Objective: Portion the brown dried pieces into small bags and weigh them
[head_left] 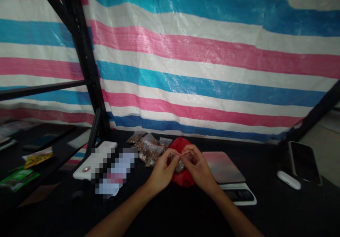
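Both hands meet over a red bag or cloth on the dark table, pinching the top edge of a small clear plastic bag. My left hand grips that edge between thumb and fingers from the left. From the right, my right hand pinches the same edge, its thumb close to the left one. Small dark contents show dimly through the plastic. Just left of my hands lies a pile of similar filled zip bags. A kitchen scale with a flat metal plate stands to the right.
A white case-like object and a blurred-out paper or packet lie to the left. At the right are a phone and a small white rounded case. Black metal frame posts and a striped plastic sheet bound the table.
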A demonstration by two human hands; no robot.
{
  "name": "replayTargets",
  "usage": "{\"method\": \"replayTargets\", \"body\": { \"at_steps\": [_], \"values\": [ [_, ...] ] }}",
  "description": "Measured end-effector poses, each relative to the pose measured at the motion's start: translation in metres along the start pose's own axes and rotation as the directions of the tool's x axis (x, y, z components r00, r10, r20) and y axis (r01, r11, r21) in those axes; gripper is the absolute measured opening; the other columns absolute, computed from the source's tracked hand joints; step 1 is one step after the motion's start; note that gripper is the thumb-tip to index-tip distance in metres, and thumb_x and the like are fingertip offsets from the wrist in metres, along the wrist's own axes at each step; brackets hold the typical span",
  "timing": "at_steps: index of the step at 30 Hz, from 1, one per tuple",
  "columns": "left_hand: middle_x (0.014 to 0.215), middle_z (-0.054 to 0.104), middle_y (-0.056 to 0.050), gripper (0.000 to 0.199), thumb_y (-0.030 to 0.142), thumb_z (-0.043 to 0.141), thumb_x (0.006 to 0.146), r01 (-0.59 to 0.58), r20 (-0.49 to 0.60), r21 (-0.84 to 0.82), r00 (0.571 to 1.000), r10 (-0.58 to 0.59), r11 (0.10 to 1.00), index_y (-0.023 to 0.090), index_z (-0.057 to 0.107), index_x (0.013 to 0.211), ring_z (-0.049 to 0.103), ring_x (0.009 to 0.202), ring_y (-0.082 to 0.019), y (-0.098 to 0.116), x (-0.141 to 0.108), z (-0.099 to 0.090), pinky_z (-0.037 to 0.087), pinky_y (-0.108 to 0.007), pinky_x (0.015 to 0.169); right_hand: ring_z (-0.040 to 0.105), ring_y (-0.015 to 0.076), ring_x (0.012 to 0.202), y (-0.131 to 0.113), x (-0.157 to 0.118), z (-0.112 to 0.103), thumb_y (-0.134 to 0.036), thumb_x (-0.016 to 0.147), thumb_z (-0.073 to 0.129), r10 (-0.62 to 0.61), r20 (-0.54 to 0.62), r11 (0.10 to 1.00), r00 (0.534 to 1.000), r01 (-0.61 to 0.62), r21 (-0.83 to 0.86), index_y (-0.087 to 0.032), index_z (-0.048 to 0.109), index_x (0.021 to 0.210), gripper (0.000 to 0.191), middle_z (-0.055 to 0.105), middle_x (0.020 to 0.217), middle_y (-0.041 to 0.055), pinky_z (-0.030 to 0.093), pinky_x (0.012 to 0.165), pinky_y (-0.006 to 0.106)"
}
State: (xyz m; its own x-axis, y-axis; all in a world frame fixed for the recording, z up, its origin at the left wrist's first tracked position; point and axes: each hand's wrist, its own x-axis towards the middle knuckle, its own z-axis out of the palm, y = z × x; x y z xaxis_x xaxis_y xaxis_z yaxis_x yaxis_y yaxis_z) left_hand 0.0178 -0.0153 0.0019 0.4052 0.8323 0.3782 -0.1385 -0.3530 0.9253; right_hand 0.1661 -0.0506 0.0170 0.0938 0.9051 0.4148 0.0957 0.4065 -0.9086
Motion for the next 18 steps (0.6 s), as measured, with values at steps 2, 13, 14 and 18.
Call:
{"method": "replayTargets", "body": {
  "at_steps": [2,13,14,18],
  "values": [
    [0.091,0.071,-0.003,0.022,0.037,0.055,0.096,-0.005,-0.019,0.021,1.0,0.005,1.0,0.018,0.066,0.095,0.065,0.088,-0.019,0.001,0.0,0.0,0.049,-0.03,0.084,0.058,0.015,0.077,-0.001,0.0,0.0,-0.046,0.084,0.075,-0.017,-0.002,1.0,1.0,0.017,0.0,-0.024,0.057,0.09,0.029,0.058,0.084,-0.002,0.048,0.071,0.025],
    [0.076,0.073,-0.004,0.021,0.035,0.066,0.084,0.043,-0.068,-0.048,0.997,-0.046,0.998,0.016,0.072,0.076,0.066,0.074,-0.019,0.008,0.001,-0.008,0.049,-0.028,0.072,0.061,0.0157,0.078,-0.011,-0.002,0.0,-0.04,0.086,0.073,-0.028,0.092,0.999,0.995,0.03,-0.021,-0.026,0.057,0.103,0.027,0.063,0.084,-0.0021,0.05,0.073,0.026],
    [0.076,0.073,-0.004,0.024,0.038,0.065,0.085,0.043,-0.113,-0.051,0.992,-0.048,0.998,0.016,0.072,0.078,0.066,0.073,-0.019,0.006,0.003,-0.01,0.049,-0.028,0.071,0.063,0.0166,0.081,-0.013,-0.002,-0.003,-0.041,0.088,0.071,-0.035,0.094,0.998,0.995,0.039,-0.05,-0.026,0.056,0.107,0.028,0.064,0.088,-0.001,0.051,0.075,0.027],
    [0.088,0.073,-0.006,0.035,0.045,0.052,0.094,0.063,-0.463,0.116,0.886,-0.002,0.991,0.016,0.071,0.096,0.067,0.079,-0.022,-0.001,0.014,-0.027,0.052,-0.031,0.071,0.063,0.0213,0.102,-0.021,-0.002,-0.02,-0.035,0.092,0.064,-0.071,0.191,0.945,0.979,0.127,-0.3,-0.027,0.057,0.12,0.03,0.066,0.11,0.0045,0.05,0.092,0.035]
  ]
}}
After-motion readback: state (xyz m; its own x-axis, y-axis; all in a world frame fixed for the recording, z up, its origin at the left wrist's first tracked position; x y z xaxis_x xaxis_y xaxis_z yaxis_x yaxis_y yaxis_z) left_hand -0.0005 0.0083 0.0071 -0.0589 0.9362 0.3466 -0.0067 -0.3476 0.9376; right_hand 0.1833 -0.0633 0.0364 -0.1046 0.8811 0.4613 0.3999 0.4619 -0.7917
